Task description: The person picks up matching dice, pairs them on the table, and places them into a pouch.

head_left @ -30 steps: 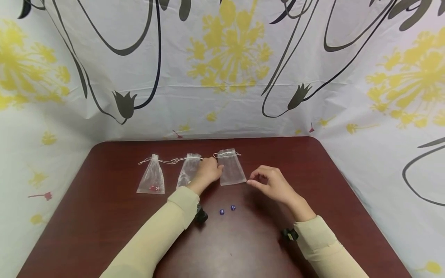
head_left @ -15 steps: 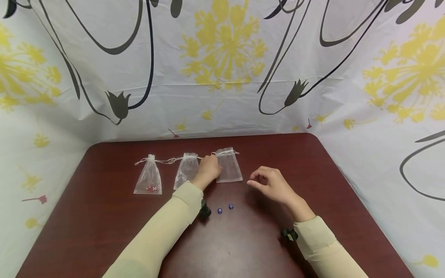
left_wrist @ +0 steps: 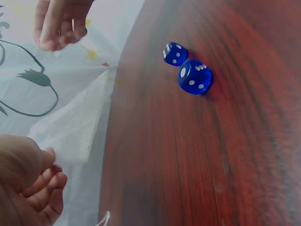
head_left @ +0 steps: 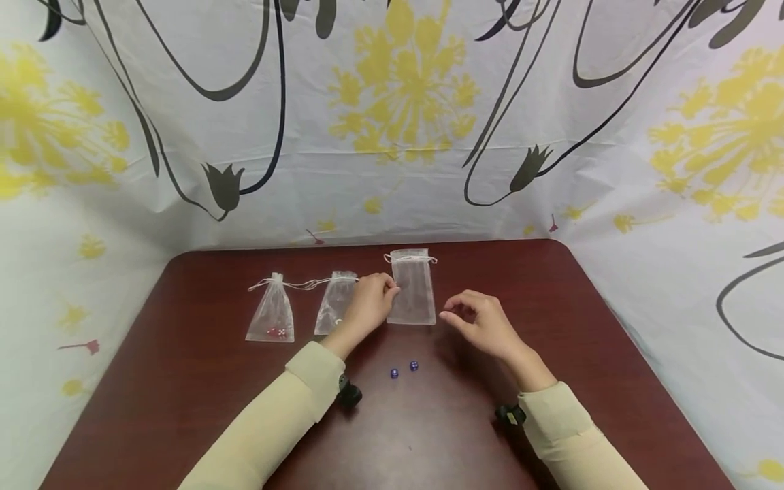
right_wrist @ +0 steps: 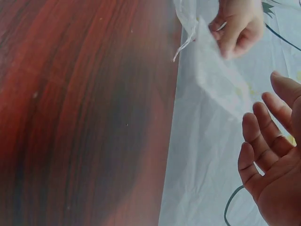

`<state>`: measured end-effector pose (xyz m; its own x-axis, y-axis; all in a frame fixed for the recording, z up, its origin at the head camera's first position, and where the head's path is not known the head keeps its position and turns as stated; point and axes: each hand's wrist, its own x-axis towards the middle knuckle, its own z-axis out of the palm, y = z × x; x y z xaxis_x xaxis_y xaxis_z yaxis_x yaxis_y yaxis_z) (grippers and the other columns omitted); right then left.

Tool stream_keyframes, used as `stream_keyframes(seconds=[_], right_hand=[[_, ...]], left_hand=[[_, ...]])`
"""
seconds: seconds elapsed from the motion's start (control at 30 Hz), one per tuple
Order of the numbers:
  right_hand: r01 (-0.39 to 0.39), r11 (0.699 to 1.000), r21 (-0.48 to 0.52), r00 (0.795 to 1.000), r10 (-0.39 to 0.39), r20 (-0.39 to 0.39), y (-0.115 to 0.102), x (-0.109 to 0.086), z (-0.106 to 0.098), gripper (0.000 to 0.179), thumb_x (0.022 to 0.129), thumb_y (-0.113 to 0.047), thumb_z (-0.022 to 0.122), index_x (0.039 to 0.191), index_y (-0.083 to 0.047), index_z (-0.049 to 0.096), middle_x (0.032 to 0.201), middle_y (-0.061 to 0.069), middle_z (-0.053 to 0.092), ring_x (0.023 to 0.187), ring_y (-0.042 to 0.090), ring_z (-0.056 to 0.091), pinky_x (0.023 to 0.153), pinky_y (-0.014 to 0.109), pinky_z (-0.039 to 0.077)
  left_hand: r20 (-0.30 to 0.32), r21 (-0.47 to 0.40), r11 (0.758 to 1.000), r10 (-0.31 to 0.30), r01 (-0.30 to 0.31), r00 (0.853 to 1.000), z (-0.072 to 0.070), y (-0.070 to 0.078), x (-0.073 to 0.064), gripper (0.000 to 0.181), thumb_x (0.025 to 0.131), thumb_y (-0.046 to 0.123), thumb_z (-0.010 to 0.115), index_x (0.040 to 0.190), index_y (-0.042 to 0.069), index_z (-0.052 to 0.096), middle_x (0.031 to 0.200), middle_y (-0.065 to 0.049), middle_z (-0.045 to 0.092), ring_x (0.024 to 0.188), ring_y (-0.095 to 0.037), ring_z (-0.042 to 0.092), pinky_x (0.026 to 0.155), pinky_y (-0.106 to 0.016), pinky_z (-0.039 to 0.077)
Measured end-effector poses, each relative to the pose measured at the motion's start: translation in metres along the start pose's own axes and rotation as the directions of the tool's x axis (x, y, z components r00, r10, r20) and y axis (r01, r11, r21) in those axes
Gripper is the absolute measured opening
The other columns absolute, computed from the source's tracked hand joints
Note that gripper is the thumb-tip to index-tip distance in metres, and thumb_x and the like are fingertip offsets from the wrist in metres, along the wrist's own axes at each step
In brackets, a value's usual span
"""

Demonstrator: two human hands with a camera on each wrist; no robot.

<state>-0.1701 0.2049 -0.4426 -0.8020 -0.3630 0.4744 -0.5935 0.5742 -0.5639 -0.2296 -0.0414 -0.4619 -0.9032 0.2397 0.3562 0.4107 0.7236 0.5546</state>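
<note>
My left hand (head_left: 369, 301) pinches the left edge of a sheer white drawstring pouch (head_left: 414, 292) between thumb and forefinger. In the left wrist view the pouch (left_wrist: 70, 127) looks flat, with nothing visible inside. My right hand (head_left: 482, 325) hovers just right of the pouch, fingers loosely bent and holding nothing; the right wrist view shows its fingers (right_wrist: 265, 134) apart. Two blue dice, one (head_left: 395, 373) nearer and one (head_left: 414, 365) slightly farther, lie on the table in front of the pouch. White pips show on both dice (left_wrist: 195, 76) in the left wrist view.
To the left lies a sheer pouch (head_left: 267, 314) with its neck drawn tight and red dice (head_left: 277, 333) inside. Between it and my left hand is another pouch (head_left: 331, 306), partly covered by the hand, with something pale near its bottom. A patterned cloth (head_left: 392, 184) hangs behind the dark red table (head_left: 184, 408).
The pouch at my left hand has shifted toward the back and right and straightened. My left fingers now pinch its side edge. The right hand has barely moved; the dice stay put.
</note>
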Motion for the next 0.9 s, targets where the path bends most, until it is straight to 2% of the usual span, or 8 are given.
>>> stream_keyframes(seconds=[0.17,0.33,0.4,0.47,0.6,0.7,0.8,0.9], right_hand=[[0.001,1.0,-0.006,0.999,-0.002,-0.05,-0.003,0.003,0.002,0.01,0.086,-0.008,0.082,0.09,-0.011,0.073,0.081,-0.007,0.065,0.07,0.008,0.059,0.061,0.033,0.054],[0.011,1.0,-0.004,0.993,-0.012,-0.117,-0.004,0.009,0.004,0.01,0.085,-0.009,0.082,0.09,-0.01,0.074,0.082,-0.005,0.069,0.066,0.008,0.06,0.057,0.032,0.054],[0.005,1.0,-0.001,0.99,-0.005,-0.141,-0.006,0.012,0.006,0.01,0.086,-0.009,0.081,0.093,-0.009,0.074,0.083,-0.003,0.069,0.067,0.008,0.061,0.058,0.03,0.055],[-0.022,1.0,0.022,0.988,0.025,-0.15,-0.01,0.015,0.007,0.012,0.088,-0.011,0.08,0.098,-0.008,0.074,0.083,-0.002,0.069,0.069,0.008,0.062,0.059,0.026,0.054],[-0.069,0.99,0.121,0.985,0.087,-0.148,-0.022,0.022,0.01,0.015,0.09,-0.01,0.077,0.105,-0.005,0.074,0.084,0.002,0.069,0.073,0.009,0.063,0.062,0.02,0.052],[-0.059,0.981,0.184,0.985,0.087,-0.148,-0.032,0.03,0.014,0.013,0.09,-0.006,0.076,0.102,-0.002,0.074,0.084,0.005,0.07,0.069,0.008,0.061,0.06,0.018,0.051],[-0.019,0.978,0.206,0.987,0.052,-0.153,-0.041,0.036,0.017,0.006,0.089,0.001,0.076,0.095,0.0,0.075,0.08,0.008,0.07,0.062,0.008,0.057,0.054,0.018,0.047],[0.02,0.976,0.217,0.988,0.014,-0.155,-0.057,0.04,0.016,0.005,0.087,0.007,0.074,0.086,0.002,0.073,0.074,0.009,0.067,0.056,0.01,0.05,0.049,0.019,0.041]], left_hand=[[-0.077,-0.029,0.997,0.073,-0.075,0.994,-0.014,0.004,-0.015,0.011,0.096,0.018,0.071,0.089,0.009,0.07,0.085,-0.003,0.067,0.082,-0.023,0.065,0.085,-0.043,0.052],[-0.141,-0.017,0.988,0.152,-0.156,0.978,-0.028,0.007,-0.033,0.01,0.096,0.017,0.071,0.091,0.009,0.07,0.087,-0.002,0.066,0.079,-0.02,0.064,0.077,-0.038,0.054],[-0.17,-0.011,0.979,0.197,-0.202,0.965,-0.033,0.007,-0.041,0.008,0.096,0.016,0.071,0.092,0.009,0.07,0.088,-0.002,0.066,0.078,-0.019,0.064,0.074,-0.035,0.055],[-0.204,0.007,0.967,0.251,-0.255,0.946,-0.036,0.006,-0.049,0.008,0.095,0.014,0.073,0.092,0.007,0.07,0.088,-0.002,0.066,0.077,-0.017,0.064,0.072,-0.033,0.055],[-0.25,0.054,0.938,0.345,-0.342,0.905,-0.042,0.005,-0.063,0.007,0.092,0.01,0.075,0.092,0.006,0.07,0.087,-0.001,0.066,0.077,-0.016,0.064,0.071,-0.031,0.055],[-0.268,0.087,0.917,0.399,-0.39,0.877,-0.047,0.005,-0.069,0.007,0.091,0.009,0.076,0.093,0.006,0.07,0.087,-0.002,0.065,0.077,-0.017,0.064,0.071,-0.032,0.055],[-0.277,0.119,0.902,0.433,-0.416,0.858,-0.052,0.005,-0.073,0.007,0.091,0.01,0.076,0.093,0.006,0.07,0.088,-0.001,0.065,0.077,-0.017,0.065,0.072,-0.032,0.056],[-0.278,0.124,0.897,0.443,-0.425,0.852,-0.057,0.005,-0.076,0.006,0.092,0.011,0.075,0.093,0.007,0.07,0.088,-0.001,0.066,0.078,-0.017,0.065,0.073,-0.031,0.056]])
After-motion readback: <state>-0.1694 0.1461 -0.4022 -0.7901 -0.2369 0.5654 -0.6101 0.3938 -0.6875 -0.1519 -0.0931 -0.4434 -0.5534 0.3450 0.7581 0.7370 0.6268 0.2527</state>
